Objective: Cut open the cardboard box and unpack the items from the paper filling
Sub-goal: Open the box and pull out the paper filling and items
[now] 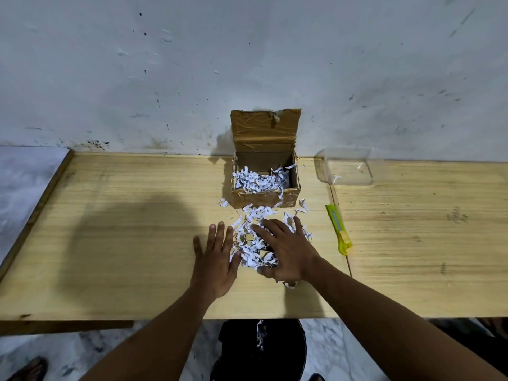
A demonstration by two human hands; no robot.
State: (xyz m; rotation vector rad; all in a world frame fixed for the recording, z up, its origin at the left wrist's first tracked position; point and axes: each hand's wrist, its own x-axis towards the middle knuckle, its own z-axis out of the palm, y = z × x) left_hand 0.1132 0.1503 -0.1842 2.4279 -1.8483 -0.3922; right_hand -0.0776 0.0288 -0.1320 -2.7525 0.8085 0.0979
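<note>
A small brown cardboard box (265, 198) stands open at the back of the wooden table (123, 229), its lid flap upright against the wall. White shredded paper (258, 181) fills the box. More shredded paper lies in a pile (254, 253) on the table in front of it, with small dark items partly showing inside. My left hand (215, 258) lies flat on the table, fingers straight, touching the pile's left edge. My right hand (287, 250) rests spread on top of the pile's right side, fingers fairly straight.
A yellow-green utility knife (339, 229) lies on the table right of the pile. A clear plastic container (347, 166) sits at the back right. A dark round bin (264, 350) stands on the floor below the table's front edge, with a paper strip hanging there.
</note>
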